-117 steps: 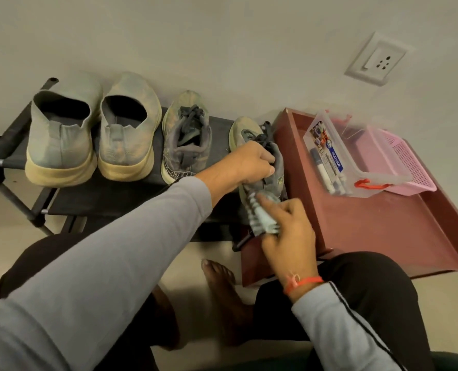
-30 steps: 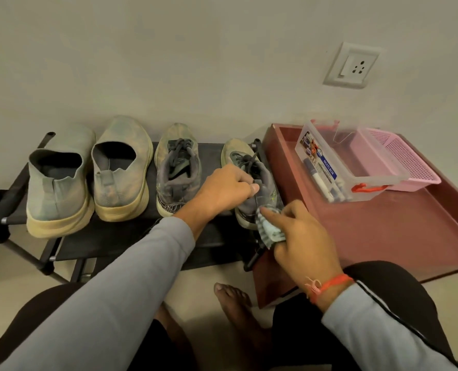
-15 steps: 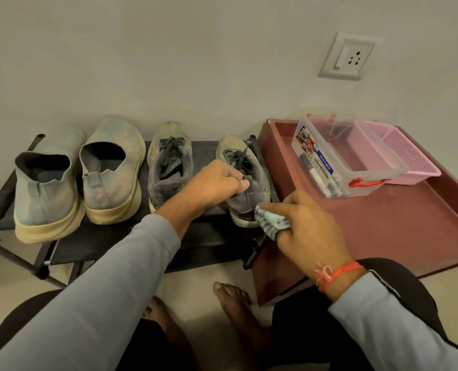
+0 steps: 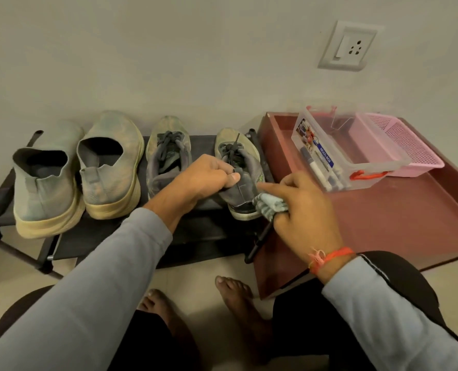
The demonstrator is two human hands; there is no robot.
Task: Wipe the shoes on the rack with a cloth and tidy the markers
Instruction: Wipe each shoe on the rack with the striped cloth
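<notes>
1. Head view: four shoes stand in a row on the rack (image 4: 201,234), heels toward the person. The wiping step looks to be in hand on the rightmost one.
2. Left hand (image 4: 203,178) grips the right sneaker (image 4: 245,183) at its collar, thumb pinched against the tongue, steadying it on the rack.
3. Right hand (image 4: 300,207) holds the bunched cloth (image 4: 269,206) under curled fingers, with the index finger stretched toward the shoe. The cloth touches the sneaker's outer heel side.
4. Left sneaker (image 4: 167,159) and the two slip-ons (image 4: 45,183) (image 4: 110,167) stand untouched by either hand. All look dusty and stained; I cannot tell which have been wiped.
5. Markers (image 4: 320,172) lie in the clear box (image 4: 351,159) on the red tray (image 4: 399,218), beside a pink basket (image 4: 410,145). No loose markers show anywhere.
6. Judgement: wiping is under way on at least this shoe. The marker part appears either done or not begun; how many markers sit in the box is too small to count.
</notes>
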